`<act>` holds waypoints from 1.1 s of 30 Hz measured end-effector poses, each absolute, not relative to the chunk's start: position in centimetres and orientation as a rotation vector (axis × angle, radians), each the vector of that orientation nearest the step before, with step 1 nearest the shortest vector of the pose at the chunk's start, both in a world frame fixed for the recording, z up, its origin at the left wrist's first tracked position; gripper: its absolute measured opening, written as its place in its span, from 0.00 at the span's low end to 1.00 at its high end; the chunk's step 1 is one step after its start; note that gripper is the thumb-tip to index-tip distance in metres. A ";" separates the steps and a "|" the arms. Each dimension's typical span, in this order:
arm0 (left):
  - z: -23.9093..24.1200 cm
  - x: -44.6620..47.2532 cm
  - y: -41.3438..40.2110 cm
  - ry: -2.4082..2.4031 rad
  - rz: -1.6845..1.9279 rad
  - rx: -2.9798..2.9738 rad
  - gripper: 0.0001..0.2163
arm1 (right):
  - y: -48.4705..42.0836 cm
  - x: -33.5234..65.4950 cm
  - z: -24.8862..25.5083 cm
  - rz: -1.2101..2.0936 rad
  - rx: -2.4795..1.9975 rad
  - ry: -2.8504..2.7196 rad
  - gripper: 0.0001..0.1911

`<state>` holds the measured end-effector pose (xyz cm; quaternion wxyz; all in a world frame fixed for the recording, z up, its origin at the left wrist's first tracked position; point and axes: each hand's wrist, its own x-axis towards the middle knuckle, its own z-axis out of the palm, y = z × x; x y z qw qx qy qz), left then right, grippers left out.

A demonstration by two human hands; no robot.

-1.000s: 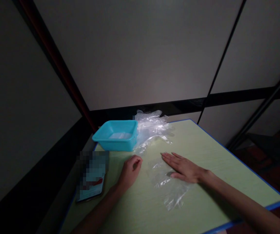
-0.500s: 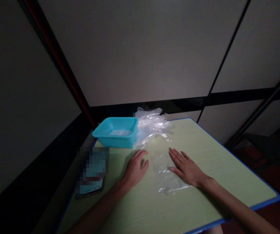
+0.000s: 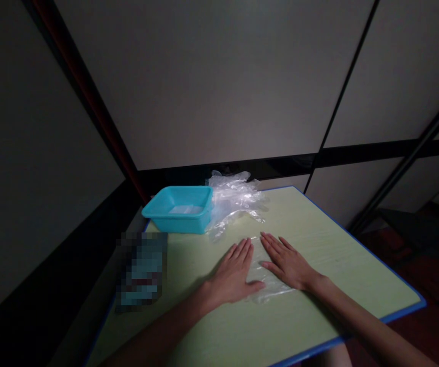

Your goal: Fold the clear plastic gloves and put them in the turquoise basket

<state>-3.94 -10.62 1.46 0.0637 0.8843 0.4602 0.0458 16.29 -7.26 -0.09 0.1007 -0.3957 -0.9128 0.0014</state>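
Observation:
A thin, clear plastic disposable glove [image 3: 271, 286] lies spread on the table, partly hidden by my hands. My left hand [image 3: 235, 272] rests flat on its left side, fingers together and stretched out, thumb apart. On its right side, my right hand [image 3: 290, 262] lies palm down with fingers extended. Neither hand grips anything. Beyond my hands is a loose heap of clear plastic gloves [image 3: 235, 196], some finger shapes showing. A turquoise plastic basket [image 3: 181, 223] stands left of the heap, with something pale and flat inside it.
The pale green table [image 3: 341, 260] has a blue edge. A phone-like object [image 3: 143, 270], blurred out by pixels, lies at its left side. Pale cabinet panels [image 3: 219, 92] with dark strips rise behind the table. Dark objects [image 3: 410, 234] stand on the floor to the right.
My left hand has moved right, from bare table onto the glove, and its curled fingers have flattened. My right hand stays flat in place. The view has shifted slightly.

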 end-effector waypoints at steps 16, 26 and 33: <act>2.1 -7.0 -11.9 1.246 0.708 2.342 0.25 | -10.4 22.4 2.7 0.421 -0.940 -2.546 0.15; 1.8 -7.1 -11.2 1.083 0.974 1.840 0.10 | -11.6 22.8 3.6 -0.223 -0.647 -2.982 0.19; 1.6 -7.0 -11.1 1.056 0.954 1.815 0.08 | -11.5 22.6 3.4 -0.368 -0.502 -2.923 0.23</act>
